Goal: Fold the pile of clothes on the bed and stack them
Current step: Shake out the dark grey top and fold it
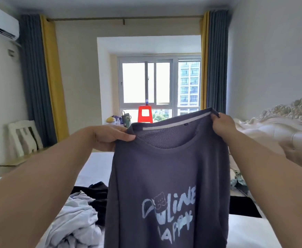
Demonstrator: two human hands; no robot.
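Head view | left hand (110, 138) pinches one shoulder of grey printed shirt (166, 185) | right hand (221, 124) pinches other shoulder | shirt hangs upright above bed (96, 165) | pale crumpled clothes (76, 221) lie lower left

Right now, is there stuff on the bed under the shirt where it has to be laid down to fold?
Yes. The left hand and right hand hold the grey shirt up by its shoulders. Below it, crumpled light grey clothes and black clothes lie on the bed.
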